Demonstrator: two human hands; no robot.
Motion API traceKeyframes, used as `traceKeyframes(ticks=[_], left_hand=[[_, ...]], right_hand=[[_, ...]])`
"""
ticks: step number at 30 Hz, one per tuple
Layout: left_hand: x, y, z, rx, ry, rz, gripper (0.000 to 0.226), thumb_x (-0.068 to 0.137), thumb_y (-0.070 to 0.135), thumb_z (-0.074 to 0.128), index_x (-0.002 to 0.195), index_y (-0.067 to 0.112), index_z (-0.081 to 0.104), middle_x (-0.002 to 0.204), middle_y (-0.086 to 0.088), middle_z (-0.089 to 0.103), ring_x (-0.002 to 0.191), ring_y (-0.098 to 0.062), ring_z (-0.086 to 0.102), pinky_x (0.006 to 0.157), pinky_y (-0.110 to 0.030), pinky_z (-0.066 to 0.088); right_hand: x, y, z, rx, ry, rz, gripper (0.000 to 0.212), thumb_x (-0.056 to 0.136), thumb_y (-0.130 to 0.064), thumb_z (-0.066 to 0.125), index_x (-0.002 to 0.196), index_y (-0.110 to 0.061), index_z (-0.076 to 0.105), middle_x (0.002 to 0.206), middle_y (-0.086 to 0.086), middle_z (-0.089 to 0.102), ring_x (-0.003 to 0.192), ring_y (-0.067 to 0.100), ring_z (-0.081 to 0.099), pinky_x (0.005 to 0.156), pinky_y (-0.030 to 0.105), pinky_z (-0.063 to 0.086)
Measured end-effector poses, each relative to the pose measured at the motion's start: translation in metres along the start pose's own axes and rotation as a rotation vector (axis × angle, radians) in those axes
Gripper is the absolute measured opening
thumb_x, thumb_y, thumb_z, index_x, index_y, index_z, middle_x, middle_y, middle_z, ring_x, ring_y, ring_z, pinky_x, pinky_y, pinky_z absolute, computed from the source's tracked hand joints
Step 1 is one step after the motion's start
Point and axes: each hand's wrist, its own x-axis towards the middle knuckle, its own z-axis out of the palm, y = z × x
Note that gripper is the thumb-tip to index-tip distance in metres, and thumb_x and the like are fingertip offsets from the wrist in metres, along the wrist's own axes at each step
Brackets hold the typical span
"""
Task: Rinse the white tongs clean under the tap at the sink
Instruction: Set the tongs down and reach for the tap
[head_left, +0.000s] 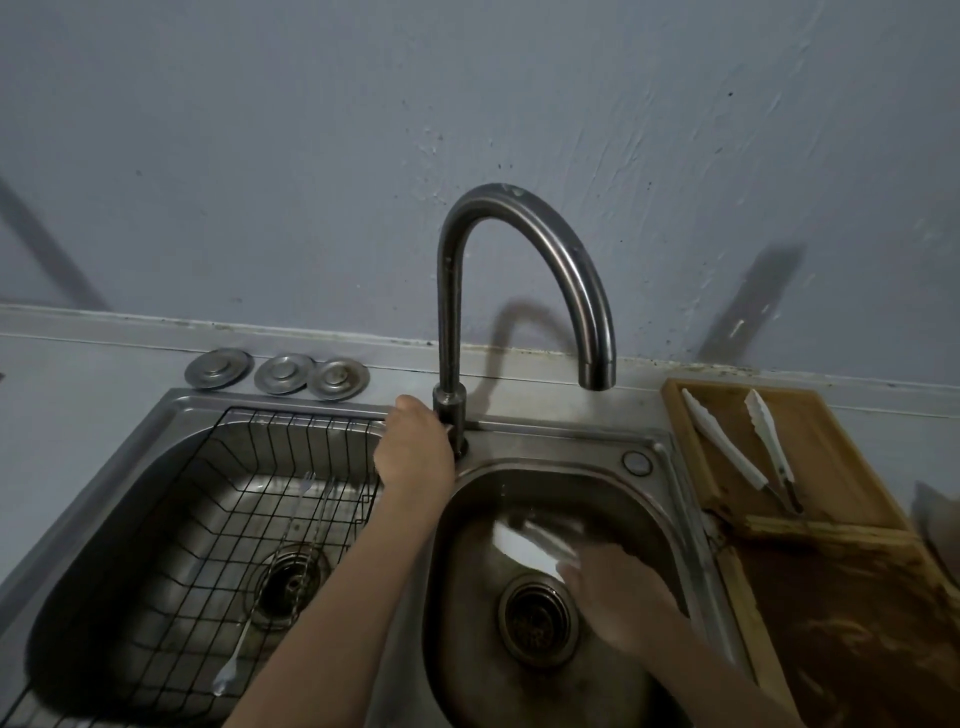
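Observation:
My left hand (414, 451) is closed around the handle at the base of the curved steel tap (524, 218). No stream shows under the spout (597, 376). Low in the right basin (467, 597), my right hand (618, 597) is motion-blurred above the drain (537, 621). It grips a smeared white shape (530, 540) that looks like white tongs pointing up-left. Another pair of white tongs (727, 447) lies spread open on the wooden board to the right of the sink.
The left basin holds a black wire rack (218, 519) with a long spoon (234, 660) and a fork in it. Three metal drain covers (283, 373) sit behind it by the wall. The wooden board (831, 519) borders the sink's right rim.

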Motion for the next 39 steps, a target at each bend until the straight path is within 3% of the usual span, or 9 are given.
traceKeyframes(ticks=[4,6,10,13,16,20,24,33,39], left_hand=[[0.000,-0.004,0.002,-0.031,0.014,0.027,0.021,0.097,0.020,0.044,0.107,0.002,0.043,0.104,-0.015,0.065,0.091,-0.029,0.069,0.067,-0.033,0.052],[-0.002,-0.005,0.004,-0.062,0.014,0.029,0.021,0.097,0.020,0.043,0.107,0.001,0.043,0.103,-0.017,0.066,0.091,-0.031,0.069,0.069,-0.035,0.053],[-0.005,-0.006,0.001,-0.128,0.009,0.043,0.016,0.097,0.019,0.041,0.102,0.004,0.040,0.103,-0.018,0.064,0.094,-0.034,0.066,0.066,-0.035,0.044],[-0.009,-0.009,0.002,-0.179,0.016,0.067,0.017,0.092,0.008,0.042,0.107,0.000,0.038,0.105,-0.021,0.059,0.093,-0.038,0.061,0.068,-0.037,0.042],[-0.024,-0.006,0.016,-0.175,-0.039,0.060,0.046,0.086,0.001,0.046,0.127,-0.006,0.029,0.123,-0.029,0.047,0.104,-0.043,0.054,0.082,-0.043,0.046],[-0.052,0.014,0.039,0.005,-0.319,0.127,0.073,0.094,0.020,0.047,0.145,-0.010,0.005,0.140,-0.036,0.036,0.125,-0.043,0.045,0.101,-0.042,0.039],[-0.069,0.054,0.049,0.106,-0.494,0.548,0.032,0.092,0.034,0.045,0.117,0.017,0.058,0.121,-0.007,0.062,0.110,-0.025,0.059,0.089,-0.036,0.048],[-0.076,0.176,0.110,0.245,-0.363,1.144,0.038,0.089,0.010,0.049,0.126,0.014,0.048,0.131,-0.009,0.051,0.122,-0.025,0.049,0.101,-0.038,0.043],[-0.080,0.190,0.141,0.485,-0.374,1.188,0.063,0.091,0.018,0.052,0.147,0.015,0.024,0.158,-0.004,0.017,0.141,-0.030,0.023,0.111,-0.047,0.026]], right_hand=[[-0.010,-0.015,-0.006,-0.047,0.239,-0.155,0.056,0.095,-0.050,0.029,0.143,-0.021,0.024,0.121,0.003,0.051,0.095,0.016,0.058,0.067,0.024,0.042],[0.000,-0.008,-0.003,-0.044,0.194,-0.169,0.051,0.096,-0.045,0.032,0.139,-0.018,0.032,0.118,0.005,0.054,0.094,0.019,0.058,0.067,0.027,0.042],[0.010,0.013,0.001,-0.115,-0.192,-0.119,0.025,0.094,-0.018,0.040,0.107,-0.009,0.059,0.106,0.009,0.064,0.096,0.024,0.061,0.077,0.032,0.048],[0.005,0.023,-0.018,0.012,-0.086,-0.075,0.034,0.098,-0.024,0.033,0.072,-0.016,0.055,0.071,-0.001,0.055,0.076,0.020,0.060,0.072,0.033,0.047],[-0.003,0.039,-0.042,0.208,0.039,-0.003,0.048,0.098,-0.040,0.026,0.063,-0.021,0.052,0.063,-0.003,0.055,0.065,0.014,0.058,0.069,0.033,0.047],[-0.008,0.079,-0.077,0.303,0.255,0.057,0.035,0.098,-0.039,0.030,0.086,-0.020,0.058,0.082,0.000,0.065,0.074,0.013,0.064,0.070,0.030,0.052],[0.006,0.136,-0.099,0.240,0.457,0.186,0.045,0.095,-0.042,0.035,0.128,-0.012,0.039,0.110,0.015,0.059,0.082,0.023,0.063,0.064,0.032,0.052],[0.038,0.195,-0.109,0.265,0.419,0.415,0.051,0.094,-0.030,0.046,0.135,-0.005,0.030,0.127,0.023,0.042,0.093,0.026,0.053,0.077,0.033,0.043],[0.063,0.209,-0.098,0.334,0.481,0.418,0.047,0.094,-0.030,0.046,0.133,-0.009,0.032,0.125,0.019,0.043,0.090,0.023,0.054,0.077,0.033,0.046]])
